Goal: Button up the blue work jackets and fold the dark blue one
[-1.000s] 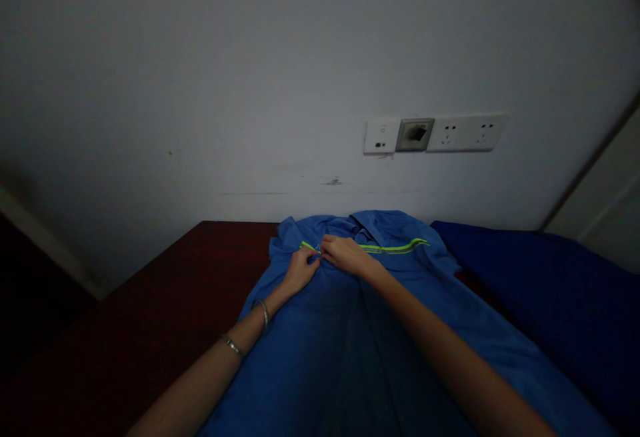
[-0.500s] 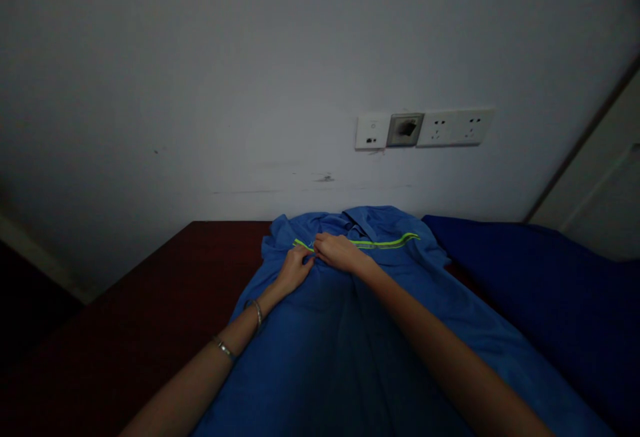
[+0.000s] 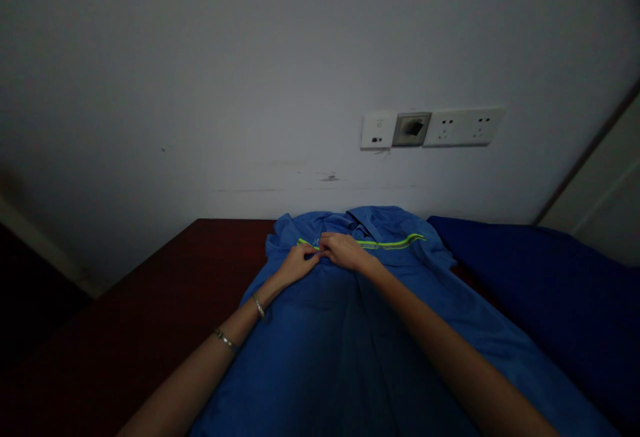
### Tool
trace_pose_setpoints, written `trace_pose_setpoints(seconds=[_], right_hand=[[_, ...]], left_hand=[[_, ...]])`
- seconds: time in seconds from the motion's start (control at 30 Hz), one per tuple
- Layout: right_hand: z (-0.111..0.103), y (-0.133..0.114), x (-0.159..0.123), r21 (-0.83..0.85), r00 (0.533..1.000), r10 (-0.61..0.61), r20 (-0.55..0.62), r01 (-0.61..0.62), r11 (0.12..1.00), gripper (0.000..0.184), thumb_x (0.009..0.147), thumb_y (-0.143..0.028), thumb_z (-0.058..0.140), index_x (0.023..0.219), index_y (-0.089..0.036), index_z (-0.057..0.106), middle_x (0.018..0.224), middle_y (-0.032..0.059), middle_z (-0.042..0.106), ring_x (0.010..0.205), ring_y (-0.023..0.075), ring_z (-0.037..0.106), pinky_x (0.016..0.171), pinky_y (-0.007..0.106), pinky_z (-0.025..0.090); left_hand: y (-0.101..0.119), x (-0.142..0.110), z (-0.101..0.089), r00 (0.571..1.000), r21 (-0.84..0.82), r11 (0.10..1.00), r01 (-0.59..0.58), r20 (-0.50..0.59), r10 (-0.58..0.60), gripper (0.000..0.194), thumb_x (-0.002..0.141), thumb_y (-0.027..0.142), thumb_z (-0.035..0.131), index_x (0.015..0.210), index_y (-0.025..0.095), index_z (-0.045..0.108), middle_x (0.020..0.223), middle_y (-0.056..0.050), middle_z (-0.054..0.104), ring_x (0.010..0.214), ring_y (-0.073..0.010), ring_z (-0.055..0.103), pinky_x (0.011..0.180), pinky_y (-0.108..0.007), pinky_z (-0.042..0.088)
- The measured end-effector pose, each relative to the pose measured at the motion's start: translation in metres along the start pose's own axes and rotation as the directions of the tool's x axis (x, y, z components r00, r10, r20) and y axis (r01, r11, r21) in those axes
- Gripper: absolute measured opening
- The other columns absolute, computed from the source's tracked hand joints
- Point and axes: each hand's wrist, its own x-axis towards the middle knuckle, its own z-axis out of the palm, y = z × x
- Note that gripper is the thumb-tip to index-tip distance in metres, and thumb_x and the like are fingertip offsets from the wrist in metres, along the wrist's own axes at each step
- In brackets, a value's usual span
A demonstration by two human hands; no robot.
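A blue garment (image 3: 320, 330) with a collar lies spread out before me, its collar end toward the wall. Across its upper part runs a bright yellow-green strip (image 3: 390, 245). My left hand (image 3: 299, 263) pinches the cloth just below the left part of that strip. Right beside it, my right hand (image 3: 343, 250) is closed on the same spot, its fingertips meeting those of the left. What exactly lies between the fingertips is too small to make out. Two bracelets (image 3: 259, 306) circle my left wrist and forearm.
The garment rests on a dark red-brown wooden surface (image 3: 200, 277). A dark blue cloth (image 3: 540, 277) lies to the right. Behind stands a pale wall (image 3: 250, 90) with a row of sockets and switches (image 3: 460, 127). A pale panel (image 3: 610, 204) is at the far right.
The view has shifted slightly, so most things sit a little farther right. Both hands stay at the same place on the garment, with the fingertips slightly closer together.
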Motion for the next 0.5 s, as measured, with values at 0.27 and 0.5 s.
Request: trace_pose_setpoints(seconds=[0.27,0.5], right_hand=[[0.004,0.002,0.000,0.057,0.996,-0.048,-0.074,0.052,0.997,0.008,0.082,-0.016,0.051,0.085,-0.017,0.058,0.094,0.0033,0.059,0.082,0.0129,0.055,0.065,0.021,0.033],[0.009,0.006,0.002,0.144,0.985,-0.070,-0.158,0.093,0.985,0.009,0.081,-0.014,0.051,0.086,-0.015,0.057,0.091,0.0042,0.057,0.082,0.0127,0.053,0.070,0.021,0.035]], left_hand=[[-0.013,0.006,-0.006,0.994,-0.189,0.977,0.100,0.061,-0.090,0.024,0.075,0.030,0.053,0.079,0.014,0.070,0.078,-0.003,0.069,0.072,-0.0164,0.058,0.069,-0.025,0.043],[-0.010,0.005,-0.008,0.965,-0.317,0.913,0.257,0.027,-0.262,0.018,0.068,0.027,0.058,0.066,0.013,0.070,0.065,-0.001,0.065,0.062,-0.0132,0.053,0.060,-0.023,0.040]])
